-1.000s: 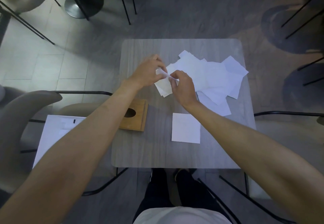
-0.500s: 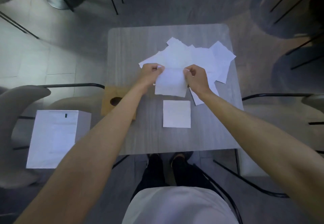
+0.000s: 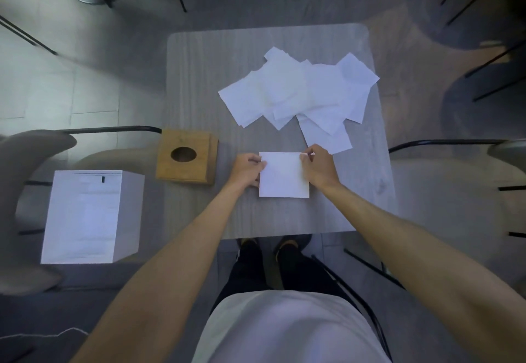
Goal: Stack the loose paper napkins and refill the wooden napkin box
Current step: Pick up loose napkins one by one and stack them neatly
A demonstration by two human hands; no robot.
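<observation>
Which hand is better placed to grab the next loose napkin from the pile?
Right. The right hand pinches the far corner of the stack; the loose pile reaches almost to it. The left hand holds the stack on its left edge, nearer the wooden box.

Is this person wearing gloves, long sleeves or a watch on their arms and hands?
No. The left hand and right hand are bare: no gloves, rings or watch visible. Both forearms are uncovered, with no sleeve in view. A white top and dark trousers show below.
</observation>
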